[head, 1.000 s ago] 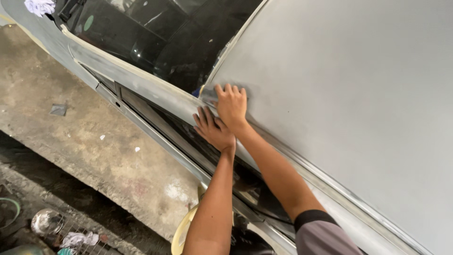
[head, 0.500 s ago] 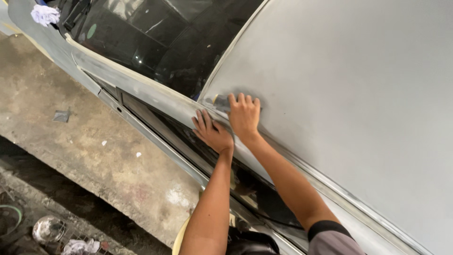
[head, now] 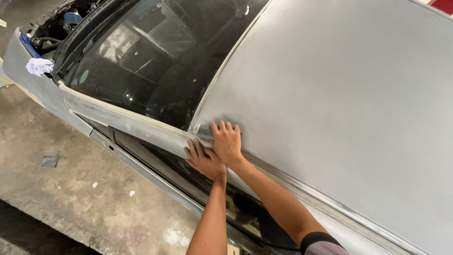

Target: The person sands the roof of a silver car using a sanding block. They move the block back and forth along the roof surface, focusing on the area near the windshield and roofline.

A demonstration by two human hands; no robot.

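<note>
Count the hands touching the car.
2. The right hand presses flat on the grey roof corner; the left hand rests beside it on the pillar.

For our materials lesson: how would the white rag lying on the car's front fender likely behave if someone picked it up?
The white rag lies crumpled in soft folds, so it would probably droop limply rather than hold shape. It looks small and thin, so likely very light. Bunched cloth on the sloping grey fender seems unlikely to roll or slide.

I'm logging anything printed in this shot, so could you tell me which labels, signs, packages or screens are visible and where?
Sticker: small round green patch inside the windshield, near its lower corner by the grey pillar; any print is too small to tell.
No packages, signs or screens show.
</note>
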